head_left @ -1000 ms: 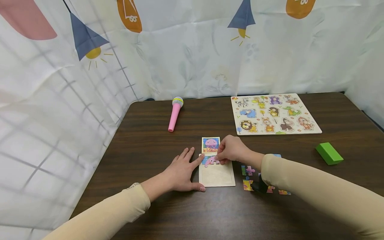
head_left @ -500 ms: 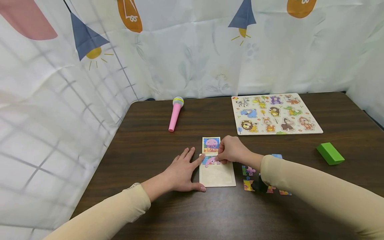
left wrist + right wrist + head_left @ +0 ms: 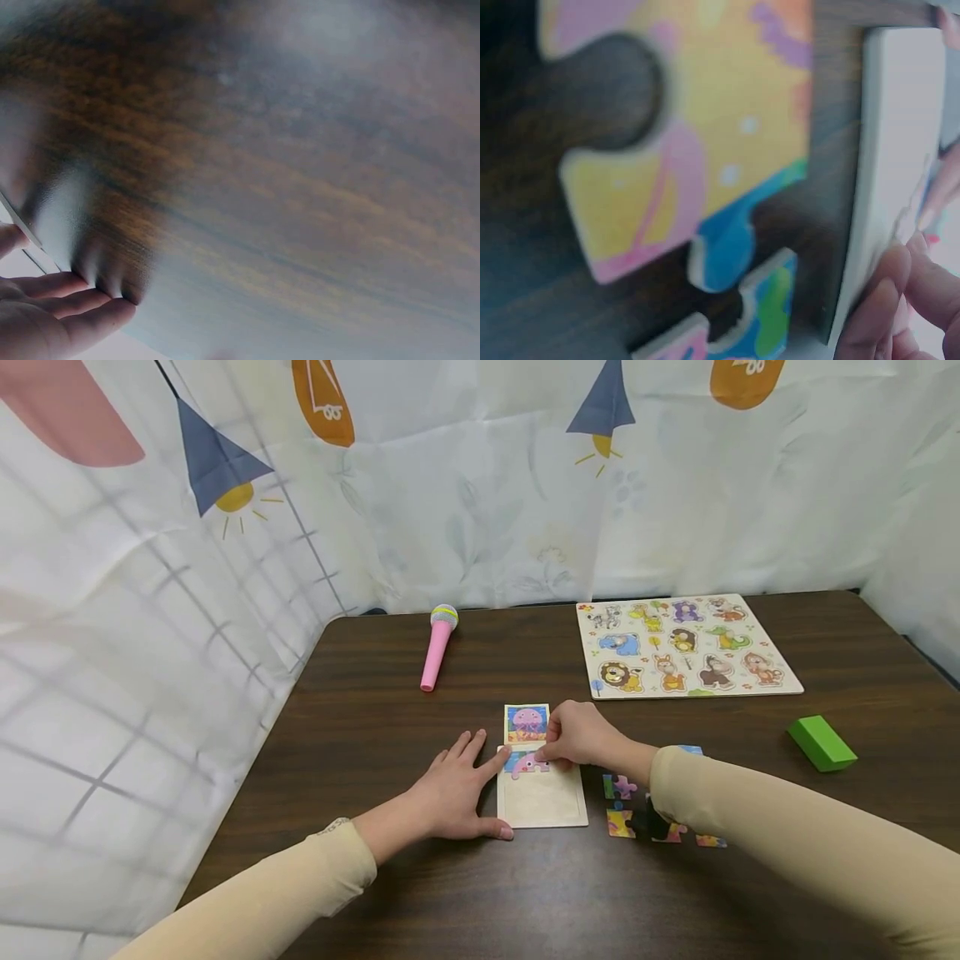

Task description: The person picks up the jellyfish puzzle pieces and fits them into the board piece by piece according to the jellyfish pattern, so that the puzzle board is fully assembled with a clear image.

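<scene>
A small wooden puzzle tray [image 3: 542, 802] lies on the dark table in the head view. My left hand [image 3: 457, 785] lies flat beside its left edge, fingers straight, index fingertip and thumb touching the frame. My right hand [image 3: 577, 737] pinches a pink-and-blue puzzle piece [image 3: 527, 764] in the tray's top row. A jellyfish picture card [image 3: 527, 723] sits just beyond the tray. Loose puzzle pieces [image 3: 621, 806] lie right of the tray, partly under my right forearm. The right wrist view shows a blurred yellow-pink piece [image 3: 682, 127] beside the tray's edge [image 3: 889, 150].
A pink toy microphone [image 3: 438, 646] lies at the back left. An animal peg puzzle board [image 3: 682, 645] sits at the back right. A green block [image 3: 821, 743] rests near the right edge. A patterned curtain [image 3: 480, 477] closes in the table behind and on the left.
Hardly anything has moved. My right hand stays pinched on the piece in the tray's top row, and my left hand stays flat beside the tray.
</scene>
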The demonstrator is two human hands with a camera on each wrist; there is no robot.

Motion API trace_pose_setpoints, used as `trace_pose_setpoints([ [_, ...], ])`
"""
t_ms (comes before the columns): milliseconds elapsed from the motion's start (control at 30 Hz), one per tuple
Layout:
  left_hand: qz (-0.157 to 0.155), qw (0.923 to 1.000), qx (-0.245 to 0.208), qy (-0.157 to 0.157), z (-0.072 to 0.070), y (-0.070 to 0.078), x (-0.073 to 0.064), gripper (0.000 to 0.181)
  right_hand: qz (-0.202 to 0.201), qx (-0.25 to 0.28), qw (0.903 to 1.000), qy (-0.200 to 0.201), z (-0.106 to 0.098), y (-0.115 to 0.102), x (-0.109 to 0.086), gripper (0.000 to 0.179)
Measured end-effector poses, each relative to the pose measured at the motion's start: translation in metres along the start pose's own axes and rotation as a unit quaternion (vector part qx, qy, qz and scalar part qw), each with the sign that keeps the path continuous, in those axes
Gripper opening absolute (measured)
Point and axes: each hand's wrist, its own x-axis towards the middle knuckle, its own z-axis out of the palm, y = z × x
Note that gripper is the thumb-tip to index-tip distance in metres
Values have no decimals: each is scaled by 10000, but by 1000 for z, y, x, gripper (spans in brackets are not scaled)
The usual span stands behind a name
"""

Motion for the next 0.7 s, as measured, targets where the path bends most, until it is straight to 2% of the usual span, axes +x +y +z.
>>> trace_pose_setpoints([
  [200, -16, 10000, -61, -9, -1, 0, -2, 106, -442, 434, 9980, -102, -16, 12, -8, 19],
  [400, -19, 10000, -68, 7, 0, 0, -1, 106, -820, 239, 9963, 121, -42, 40, -23, 11],
  [533, -23, 10000, -61, 15, 1, 0, -1, 107, -787, 178, 9963, 294, -57, 64, -37, 16],
  [700, -8, 10000, -68, 25, 1, -1, -1, 107, -419, 64, 9982, 430, -72, 94, -56, 20],
])
